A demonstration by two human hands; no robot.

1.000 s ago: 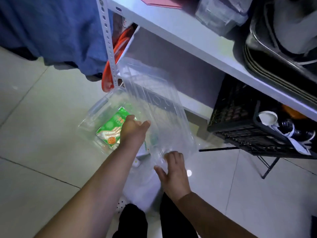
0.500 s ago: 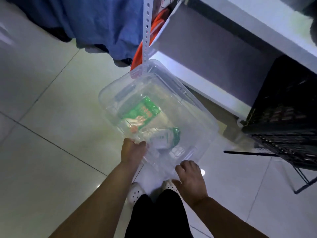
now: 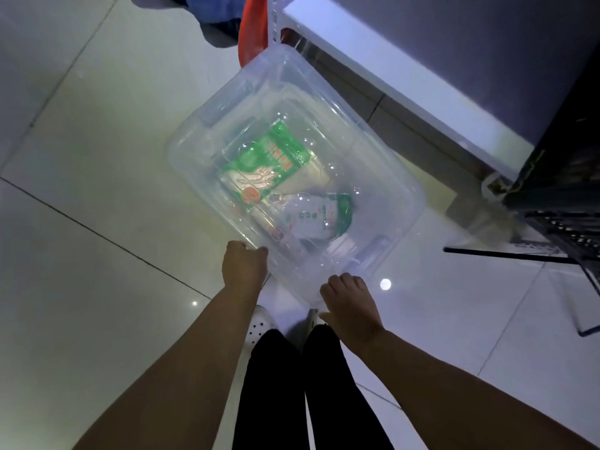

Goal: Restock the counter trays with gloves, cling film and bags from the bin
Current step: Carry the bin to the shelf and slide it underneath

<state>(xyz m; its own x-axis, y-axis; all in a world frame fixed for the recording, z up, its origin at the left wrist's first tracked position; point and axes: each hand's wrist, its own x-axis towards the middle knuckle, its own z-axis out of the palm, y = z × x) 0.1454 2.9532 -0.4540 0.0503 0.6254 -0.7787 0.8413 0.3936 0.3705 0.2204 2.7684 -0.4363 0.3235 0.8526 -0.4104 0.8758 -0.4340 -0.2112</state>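
A clear plastic bin (image 3: 207, 131) with its clear lid on sits on the tiled floor in front of me. Through the lid shows a green pack of gloves (image 3: 269, 164) and, nearer to me, a white and green pack (image 3: 319, 217). My left hand (image 3: 243, 266) grips the bin's near left edge with curled fingers. At the near right corner my right hand (image 3: 349, 303) curls its fingers over the rim.
A white metal shelf rack (image 3: 389, 69) stands right behind the bin. A black crate (image 3: 565, 151) on a black wire stand is at the right. Something orange (image 3: 250, 37) and blue cloth lie at the rack's left post. My legs and white shoes are below.
The clear lid, held tilted above the bin a second ago, now lies flat on it. My left hand left the inside of the bin for its near edge; my right hand took the near corner.
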